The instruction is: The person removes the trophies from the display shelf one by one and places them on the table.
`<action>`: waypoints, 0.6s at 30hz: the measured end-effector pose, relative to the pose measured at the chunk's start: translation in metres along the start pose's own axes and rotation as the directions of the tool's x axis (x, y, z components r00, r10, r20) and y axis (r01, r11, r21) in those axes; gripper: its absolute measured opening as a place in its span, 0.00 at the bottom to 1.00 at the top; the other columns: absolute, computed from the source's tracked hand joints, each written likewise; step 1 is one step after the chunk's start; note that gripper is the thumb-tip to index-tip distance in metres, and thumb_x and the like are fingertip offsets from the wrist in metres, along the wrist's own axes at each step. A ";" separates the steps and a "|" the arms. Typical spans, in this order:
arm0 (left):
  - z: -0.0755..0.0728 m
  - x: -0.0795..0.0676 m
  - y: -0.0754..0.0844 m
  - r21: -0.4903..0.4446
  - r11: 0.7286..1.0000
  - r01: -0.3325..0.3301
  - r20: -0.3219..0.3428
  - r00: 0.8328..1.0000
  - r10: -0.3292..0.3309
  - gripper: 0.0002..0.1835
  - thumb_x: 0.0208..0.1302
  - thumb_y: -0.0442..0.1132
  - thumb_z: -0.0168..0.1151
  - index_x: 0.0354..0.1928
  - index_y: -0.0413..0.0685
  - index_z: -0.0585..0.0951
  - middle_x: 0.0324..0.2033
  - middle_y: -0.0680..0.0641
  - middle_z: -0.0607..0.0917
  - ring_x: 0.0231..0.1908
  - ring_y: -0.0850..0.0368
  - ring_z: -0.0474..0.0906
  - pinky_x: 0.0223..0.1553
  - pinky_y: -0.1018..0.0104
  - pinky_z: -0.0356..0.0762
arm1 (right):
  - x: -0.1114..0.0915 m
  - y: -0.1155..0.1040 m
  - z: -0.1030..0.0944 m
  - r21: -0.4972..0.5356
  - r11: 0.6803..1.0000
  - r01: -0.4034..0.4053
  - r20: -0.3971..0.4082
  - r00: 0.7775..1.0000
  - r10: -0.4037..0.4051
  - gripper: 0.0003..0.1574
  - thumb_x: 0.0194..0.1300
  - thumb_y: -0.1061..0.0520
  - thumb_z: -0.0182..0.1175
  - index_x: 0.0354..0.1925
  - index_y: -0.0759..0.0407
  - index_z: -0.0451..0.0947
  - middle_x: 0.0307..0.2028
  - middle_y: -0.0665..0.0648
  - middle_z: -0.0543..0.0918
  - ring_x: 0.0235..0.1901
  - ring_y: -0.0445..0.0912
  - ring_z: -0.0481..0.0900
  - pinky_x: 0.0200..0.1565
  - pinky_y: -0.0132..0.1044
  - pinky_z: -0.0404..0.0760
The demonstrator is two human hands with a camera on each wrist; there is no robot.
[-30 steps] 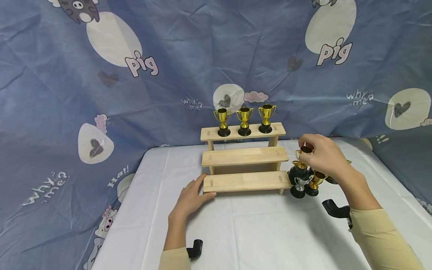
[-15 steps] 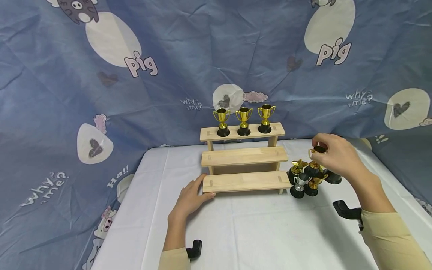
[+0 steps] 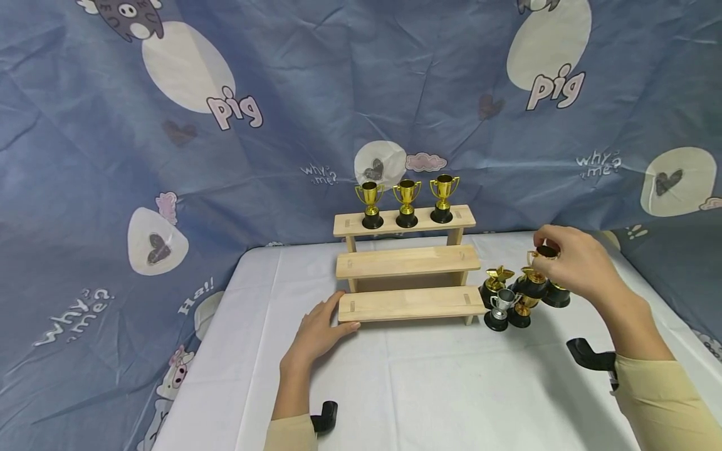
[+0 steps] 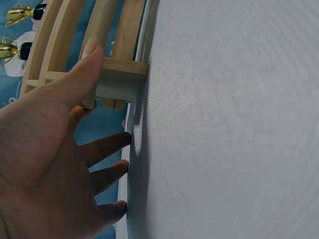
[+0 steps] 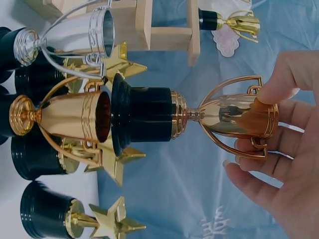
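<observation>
My left hand [image 3: 317,332] pinches the left end of the lowest step of a three-tier wooden stand [image 3: 412,304], thumb in front and index finger behind. In the left wrist view its other fingers [image 4: 112,172] are spread. My right hand [image 3: 575,260] holds a copper-gold trophy cup [image 5: 239,114] upright by its bowl between thumb and fingers. Its black base [image 5: 147,114] is above another copper-gold cup [image 5: 70,117]. Close by stand a silver cup [image 3: 503,302] and several gold star trophies [image 3: 497,280], partly hidden behind the held cup.
Three gold cups [image 3: 407,200] stand in a row on the top step. The middle step [image 3: 408,261] and lowest step are bare wood. A white cloth [image 3: 429,388] covers the table, and a blue printed curtain [image 3: 316,94] hangs behind it.
My right hand has moved right with the trophy cup, from near the stand's end to over the right part of the trophy group. The left hand stays at the stand.
</observation>
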State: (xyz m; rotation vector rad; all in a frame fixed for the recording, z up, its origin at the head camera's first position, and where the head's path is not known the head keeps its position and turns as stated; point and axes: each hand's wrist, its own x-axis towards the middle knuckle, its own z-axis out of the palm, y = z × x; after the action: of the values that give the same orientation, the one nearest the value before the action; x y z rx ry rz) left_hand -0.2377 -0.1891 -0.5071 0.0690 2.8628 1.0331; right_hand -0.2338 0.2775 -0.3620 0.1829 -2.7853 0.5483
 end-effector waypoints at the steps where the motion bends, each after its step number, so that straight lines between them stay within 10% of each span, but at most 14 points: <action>1: 0.000 0.000 0.000 0.000 1.000 0.000 0.000 1.000 0.000 0.46 0.54 0.66 0.69 0.74 0.69 0.63 0.73 0.43 0.68 0.75 0.36 0.58 0.73 0.29 0.42 | 0.000 0.001 -0.001 0.002 1.000 -0.003 0.001 1.000 0.003 0.13 0.53 0.56 0.62 0.41 0.51 0.79 0.31 0.55 0.77 0.33 0.50 0.70 0.31 0.41 0.64; 18: 0.000 0.000 -0.002 0.005 1.000 0.000 0.006 1.000 0.000 0.47 0.53 0.68 0.68 0.75 0.70 0.62 0.73 0.44 0.67 0.75 0.37 0.56 0.74 0.30 0.42 | -0.011 0.022 -0.004 -0.004 0.997 -0.082 -0.060 0.995 0.082 0.12 0.55 0.55 0.62 0.39 0.54 0.79 0.34 0.58 0.81 0.38 0.56 0.70 0.36 0.46 0.62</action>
State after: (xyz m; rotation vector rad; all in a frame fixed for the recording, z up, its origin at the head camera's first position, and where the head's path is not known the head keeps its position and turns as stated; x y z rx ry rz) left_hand -0.2373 -0.1909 -0.5088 0.0727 2.8602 1.0236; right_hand -0.2263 0.3004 -0.3694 0.0502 -2.7460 0.5553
